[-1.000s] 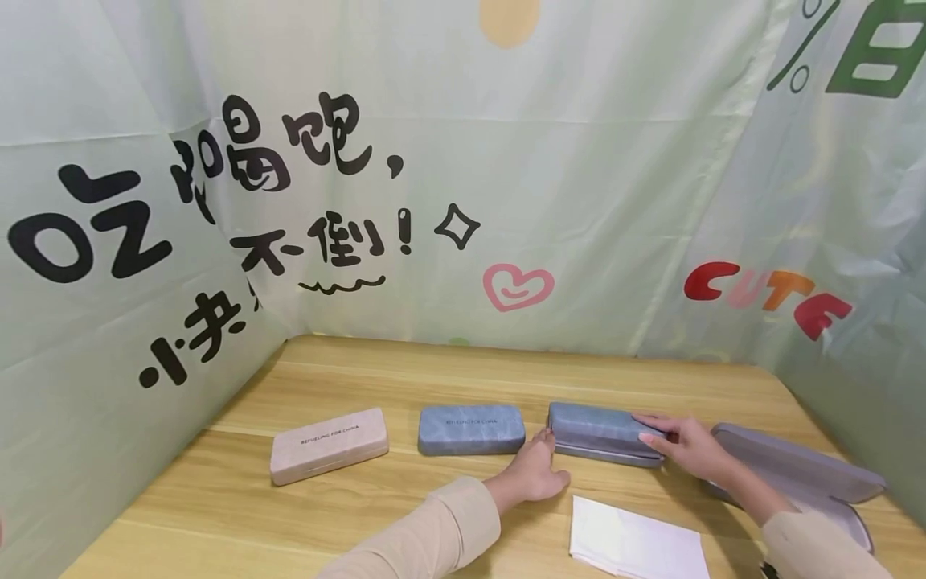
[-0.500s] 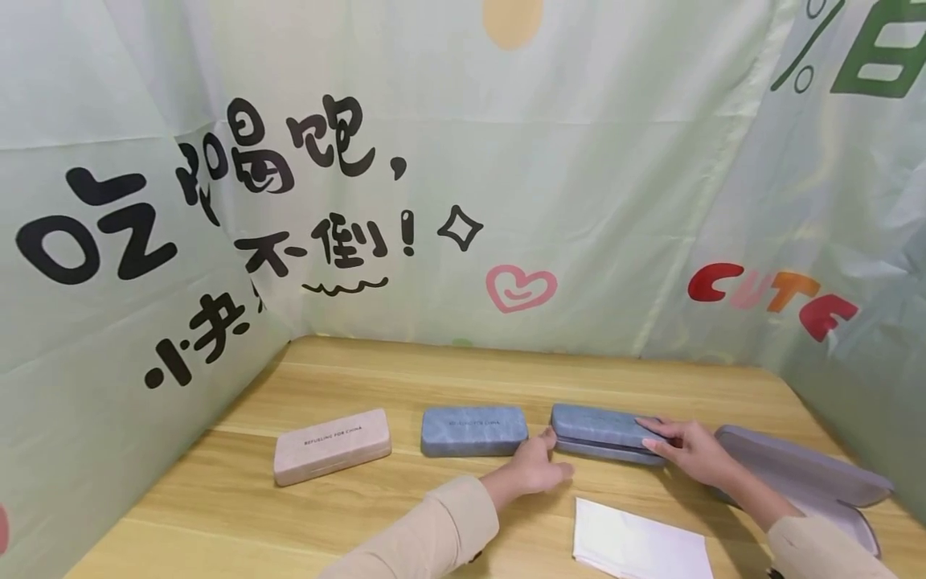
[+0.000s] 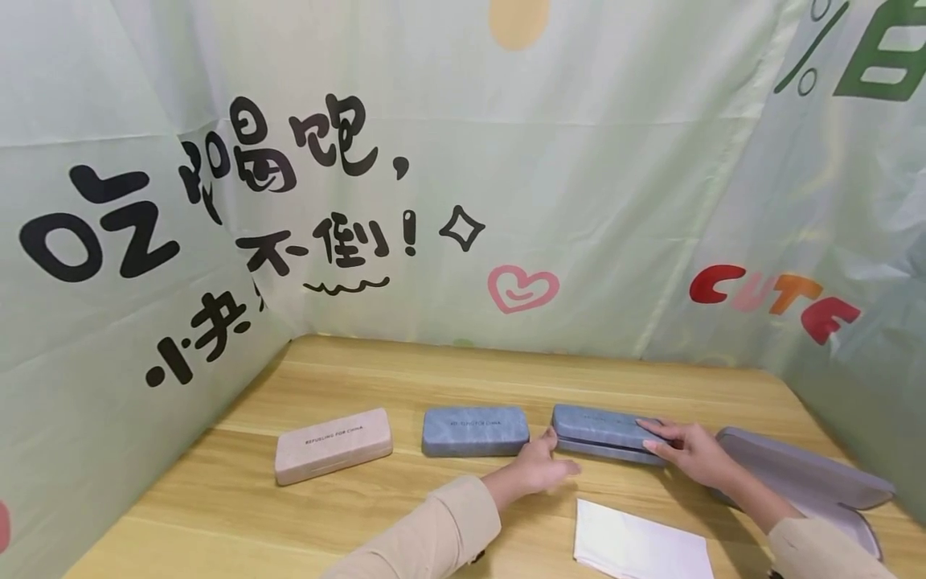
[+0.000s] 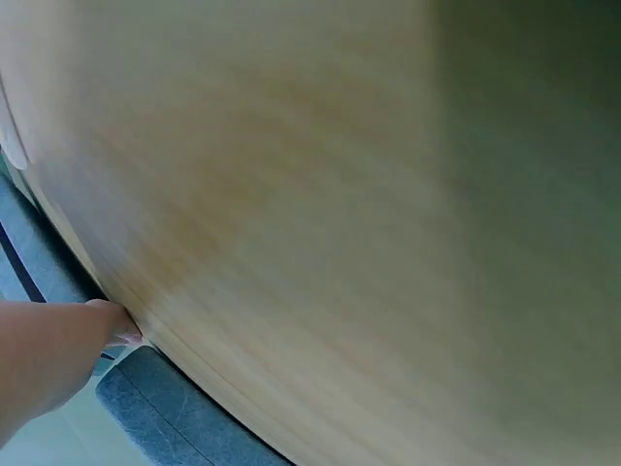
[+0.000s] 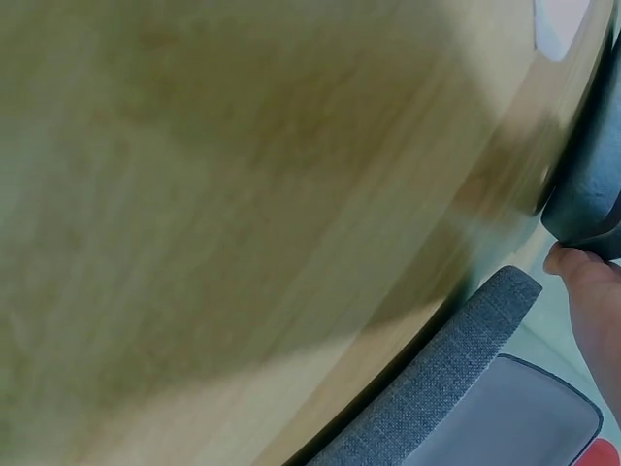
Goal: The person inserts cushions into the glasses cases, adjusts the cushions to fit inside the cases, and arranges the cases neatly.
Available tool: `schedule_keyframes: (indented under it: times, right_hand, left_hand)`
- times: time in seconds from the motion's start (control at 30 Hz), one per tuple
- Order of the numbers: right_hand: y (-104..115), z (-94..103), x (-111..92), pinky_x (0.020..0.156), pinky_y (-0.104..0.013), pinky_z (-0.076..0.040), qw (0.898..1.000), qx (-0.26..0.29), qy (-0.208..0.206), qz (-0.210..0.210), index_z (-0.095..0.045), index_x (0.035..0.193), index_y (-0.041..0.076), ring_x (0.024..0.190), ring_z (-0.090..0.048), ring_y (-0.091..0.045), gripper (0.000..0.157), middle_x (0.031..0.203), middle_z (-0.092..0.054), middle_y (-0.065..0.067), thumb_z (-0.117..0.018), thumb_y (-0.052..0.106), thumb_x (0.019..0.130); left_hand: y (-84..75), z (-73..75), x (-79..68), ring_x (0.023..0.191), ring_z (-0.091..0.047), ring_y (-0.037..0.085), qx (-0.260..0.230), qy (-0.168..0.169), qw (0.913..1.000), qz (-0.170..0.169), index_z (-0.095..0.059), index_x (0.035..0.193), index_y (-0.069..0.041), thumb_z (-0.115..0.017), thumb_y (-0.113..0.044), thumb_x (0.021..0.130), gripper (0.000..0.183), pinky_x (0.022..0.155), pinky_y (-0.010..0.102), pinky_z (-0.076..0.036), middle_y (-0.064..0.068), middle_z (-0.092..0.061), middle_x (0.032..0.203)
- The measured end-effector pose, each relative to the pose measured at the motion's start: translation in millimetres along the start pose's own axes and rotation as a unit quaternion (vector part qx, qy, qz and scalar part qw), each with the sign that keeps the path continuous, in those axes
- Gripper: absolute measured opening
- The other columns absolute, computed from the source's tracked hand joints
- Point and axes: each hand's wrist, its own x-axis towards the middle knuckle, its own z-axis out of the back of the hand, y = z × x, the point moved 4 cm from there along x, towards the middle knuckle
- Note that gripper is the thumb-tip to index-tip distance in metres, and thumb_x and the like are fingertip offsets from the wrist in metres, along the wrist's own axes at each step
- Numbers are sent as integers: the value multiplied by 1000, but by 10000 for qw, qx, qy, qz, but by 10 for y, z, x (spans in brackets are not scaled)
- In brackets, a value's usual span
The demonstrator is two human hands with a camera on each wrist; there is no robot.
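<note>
A blue glasses case (image 3: 600,424) lies on the wooden table with its lid slightly raised, a dark slit showing along the front. At its right end my right hand (image 3: 690,452) pinches the lid, thumb in front and fingers on top. My left hand (image 3: 531,470) is at its left end, fingertips right at the corner and thumb stretched out to the right. Just left of that hand sits a second blue glasses case (image 3: 475,431), closed. In the right wrist view, my right fingers (image 5: 572,260) are on the end of the case (image 5: 594,184). The case's inside is hidden.
A closed pink glasses case (image 3: 333,447) lies farther left. Right of my right hand, a grey glasses case (image 3: 803,466) stands open, partly behind the forearm. A folded white cloth (image 3: 640,540) lies in front. Printed curtains (image 3: 593,177) enclose the table (image 3: 405,523) at the back and sides.
The slit under the blue case's lid looks darker and a little wider toward the right. My left thumb points slightly more to the right. Both hands keep their places.
</note>
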Motion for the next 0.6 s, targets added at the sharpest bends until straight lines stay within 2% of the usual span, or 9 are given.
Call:
schedule_keyframes:
  times: [0.1,0.17,0.33,0.53,0.57,0.6]
  right_hand:
    - [-1,1,-7,39,-23,-32,10000,-35,7,-32,-57,120,-9,121,-30,-59,41,123,-49,-38,-59,18,90]
    - [2,-8,3,38,-23,-31,10000,-70,5,-50,-57,120,-8,121,-31,-59,41,123,-49,-38,-59,19,90]
    - [-7,-11,5,38,-23,-31,9999,-121,-18,-69,-58,120,-7,121,-32,-58,40,123,-50,-37,-59,19,90]
    - [8,-9,6,38,-23,-30,9999,-104,-15,-56,-57,120,-8,120,-32,-58,40,122,-51,-37,-59,18,90]
    - [11,-9,7,38,-23,-30,9999,-97,-18,-61,-57,120,-8,120,-32,-58,40,122,-51,-37,-59,18,90]
    - [12,-8,8,38,-23,-30,9999,-86,-15,-72,-57,120,-8,120,-32,-58,40,122,-50,-37,-59,18,90]
  left_hand:
    - [5,14,2,124,-48,32,-288,-148,9995,-2,-34,142,-4,-69,-30,80,76,102,43,-41,16,-44,142]
    - [9,33,12,123,-48,33,-420,-231,9988,-22,-36,141,-4,-70,-29,79,75,101,44,-41,19,-45,139]
    - [2,44,11,127,-44,36,-379,-290,9988,-77,-36,141,-3,-71,-27,78,76,103,45,-39,20,-46,139]
    - [7,32,-1,124,-47,28,-136,-48,9999,-83,-29,145,-6,-71,-27,79,82,100,40,-42,16,-45,140]
    - [10,27,-2,114,-55,27,-115,19,9999,-69,-26,146,-7,-70,-28,79,83,97,38,-44,20,-50,134]
    - [10,25,-5,112,-56,25,-63,68,9999,-68,-25,147,-7,-70,-29,80,83,96,37,-45,19,-51,133]
